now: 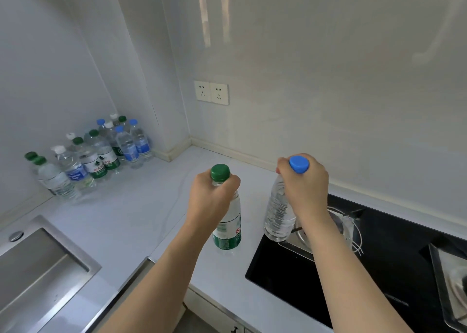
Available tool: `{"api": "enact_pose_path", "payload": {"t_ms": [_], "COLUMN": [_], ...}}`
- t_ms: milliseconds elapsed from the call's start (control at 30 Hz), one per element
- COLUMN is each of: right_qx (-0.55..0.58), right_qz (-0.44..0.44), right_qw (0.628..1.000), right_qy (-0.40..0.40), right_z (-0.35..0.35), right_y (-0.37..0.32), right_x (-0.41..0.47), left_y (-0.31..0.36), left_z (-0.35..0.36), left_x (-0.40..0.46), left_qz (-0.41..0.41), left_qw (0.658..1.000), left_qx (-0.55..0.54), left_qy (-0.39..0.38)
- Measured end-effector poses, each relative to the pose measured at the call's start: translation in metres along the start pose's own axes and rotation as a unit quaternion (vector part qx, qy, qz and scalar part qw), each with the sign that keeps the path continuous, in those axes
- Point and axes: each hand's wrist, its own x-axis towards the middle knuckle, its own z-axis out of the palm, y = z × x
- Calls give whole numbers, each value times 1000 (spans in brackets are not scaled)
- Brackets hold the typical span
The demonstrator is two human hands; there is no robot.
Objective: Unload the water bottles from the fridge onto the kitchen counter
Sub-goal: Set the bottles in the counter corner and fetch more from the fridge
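The pale grey stone surface (131, 206) lies open left of both grips; a black glass hob (379, 262) sits under the right one. The left hand (214, 196) clenches the neck of a green-capped clear plastic bottle (227, 231); the right hand (303, 181) holds a blue-capped clear bottle (279, 211), tilted above the hob's edge. Both look full, heavyish and thin-walled, so necks suit best.

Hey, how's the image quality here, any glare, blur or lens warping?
Head view: wide-angle warping bends the wall lines and counter edge; soft streaks of reflected light sit high on the wall; lighting is even with faint shadows; both hands and their bottles are sharp, the far bottle cluster slightly softer.
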Motion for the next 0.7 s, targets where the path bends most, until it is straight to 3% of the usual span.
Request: {"api": "enact_pose_path", "payload": {"t_ms": [367, 700], "right_qx": [31, 9], "right_qz": [17, 37], "right_qw": [998, 991], "right_qy": [-60, -129], "right_z": [41, 141], "right_y": [23, 33], "right_x": [54, 72], "left_y": [-18, -62], "left_z": [15, -32], "left_x": [57, 128], "left_qz": [-30, -76], "left_qw": [999, 995], "left_qx": [-2, 10], "left_qy": [38, 57]}}
